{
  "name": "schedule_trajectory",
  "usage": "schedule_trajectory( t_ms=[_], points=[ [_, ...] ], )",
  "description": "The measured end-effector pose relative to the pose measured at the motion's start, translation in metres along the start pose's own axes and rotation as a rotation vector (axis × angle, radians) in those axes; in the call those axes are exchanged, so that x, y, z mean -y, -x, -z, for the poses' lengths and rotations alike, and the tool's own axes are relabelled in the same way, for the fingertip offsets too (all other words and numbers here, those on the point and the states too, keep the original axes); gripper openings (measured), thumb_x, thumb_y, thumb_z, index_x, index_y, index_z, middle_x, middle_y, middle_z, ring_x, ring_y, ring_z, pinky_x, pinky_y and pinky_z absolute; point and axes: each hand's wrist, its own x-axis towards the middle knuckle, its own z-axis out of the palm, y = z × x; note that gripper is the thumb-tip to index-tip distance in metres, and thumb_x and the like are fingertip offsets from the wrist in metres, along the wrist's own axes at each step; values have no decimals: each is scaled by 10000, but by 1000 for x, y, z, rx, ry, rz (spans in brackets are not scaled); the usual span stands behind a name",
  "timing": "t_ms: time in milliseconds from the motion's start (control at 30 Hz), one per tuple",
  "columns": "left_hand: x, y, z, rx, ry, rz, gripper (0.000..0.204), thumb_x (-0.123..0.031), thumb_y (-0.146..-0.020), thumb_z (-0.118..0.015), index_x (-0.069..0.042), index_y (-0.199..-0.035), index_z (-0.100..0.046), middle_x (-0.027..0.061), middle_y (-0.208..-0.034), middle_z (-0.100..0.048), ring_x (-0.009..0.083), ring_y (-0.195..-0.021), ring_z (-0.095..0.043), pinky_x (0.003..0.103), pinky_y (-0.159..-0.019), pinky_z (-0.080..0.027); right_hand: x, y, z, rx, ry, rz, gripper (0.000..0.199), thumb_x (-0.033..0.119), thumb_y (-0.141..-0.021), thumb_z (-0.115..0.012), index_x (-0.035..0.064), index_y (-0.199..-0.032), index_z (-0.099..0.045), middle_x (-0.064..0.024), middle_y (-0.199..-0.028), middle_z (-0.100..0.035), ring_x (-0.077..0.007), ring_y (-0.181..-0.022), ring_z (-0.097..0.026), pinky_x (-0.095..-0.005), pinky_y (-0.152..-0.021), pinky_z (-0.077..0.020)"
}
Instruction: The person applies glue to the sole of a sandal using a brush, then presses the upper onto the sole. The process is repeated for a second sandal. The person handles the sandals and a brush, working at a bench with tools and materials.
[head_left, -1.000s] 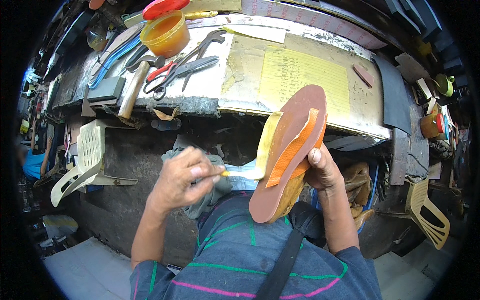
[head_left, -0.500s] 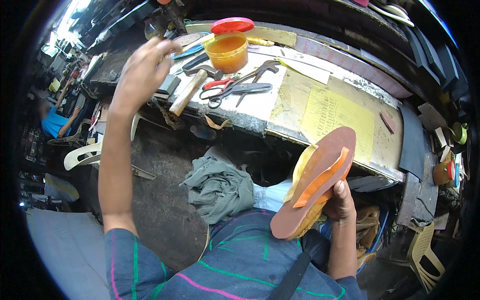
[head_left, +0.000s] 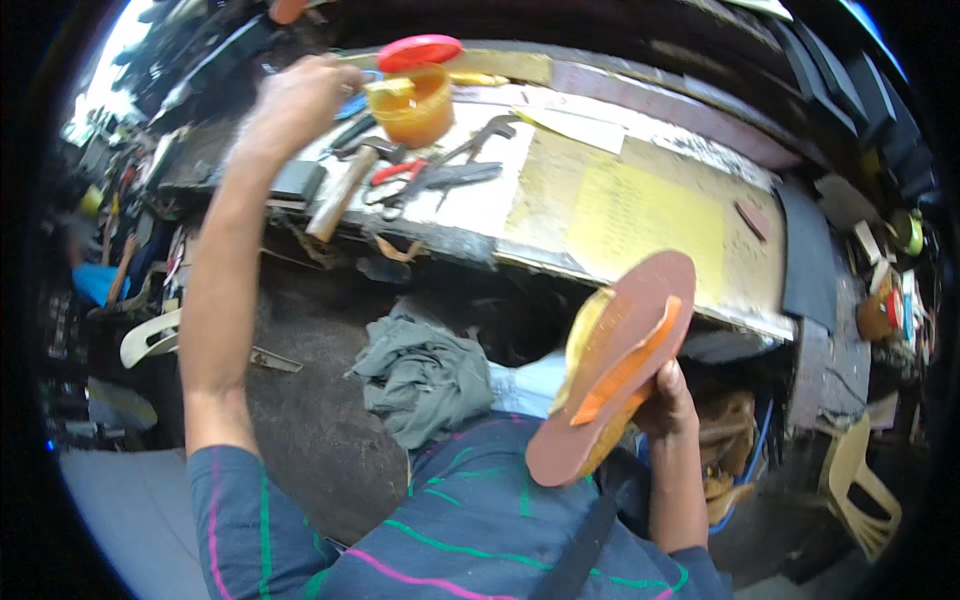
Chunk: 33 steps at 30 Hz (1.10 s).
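Note:
My left hand (head_left: 297,105) is raised over the far left of the bench, fingers pinched on what looks like a brush (head_left: 390,88) with a pale yellow end. That end is at the left rim of an orange tub (head_left: 425,115) of amber paste; blur hides its handle. In my right hand (head_left: 668,400) is a sandal (head_left: 655,280), tilted, with a brown sole and an orange strap. A yellow flap (head_left: 585,325) sticks out along its left edge. My right thumb presses the near right side, while the other fingers are hidden behind the sandal.
On the bench lie a hammer (head_left: 340,195), red-handled scissors (head_left: 398,172), pincers (head_left: 490,128) and a yellow paper sheet (head_left: 650,220). A red lid (head_left: 420,50) is behind the tub. Grey cloth (head_left: 425,375) is bunched below the bench edge. Plastic chairs (head_left: 860,490) stand at both sides.
My left hand has moved slightly up, and the brush's pale end now shows against the tub's left rim. The sandal stays in my right hand; the whole view has shifted a little.

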Motion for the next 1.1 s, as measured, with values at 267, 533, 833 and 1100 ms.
schedule_trajectory(
  t_ms=[267, 533, 833, 1100],
  points=[
    [12, 38, -24, -99, 329, 203, 318, -109, -978, -610, -106, -1279, -714, 90, -1001, -689, 251, -935, -683, 408, -863, -542, -22, -13, 25, 149, -239, 1, 1212, 743, -734, -878, 60, -1617, -407, -123, -1528, -590, -269, -1393, -593, -470, -1147, -523],
    [-49, 102, 52, 268, 1506, -35, 415, -302, -900, -765, 9, -1174, -768, 56, -1017, -702, 152, -932, -637, 293, -911, -494, -15, -11, 7, 18, -103, -44, 1184, 737, -744, -876, 46, -1595, -428, -136, -1491, -616, -277, -1359, -623, -489, -1152, -522],
    [-164, 137, 37, 171, 1278, -295, 232, -93, -858, -819, -87, -1088, -848, 64, -845, -693, 210, -797, -682, 353, -715, -555, -5, -12, -22, -8, 1, -151, 1309, 747, -681, -914, 0, -1603, -362, -181, -1469, -577, -296, -1354, -605, -472, -1152, -511],
    [-176, 113, 7, -162, 1120, -248, 293, 25, -806, -836, -39, -1092, -818, 79, -896, -698, 219, -822, -672, 352, -741, -539, -4, -11, -28, 46, -35, -146, 1201, 657, -735, -926, 24, -1609, -401, -151, -1482, -625, -292, -1335, -652, -488, -1111, -567]
  ],
)
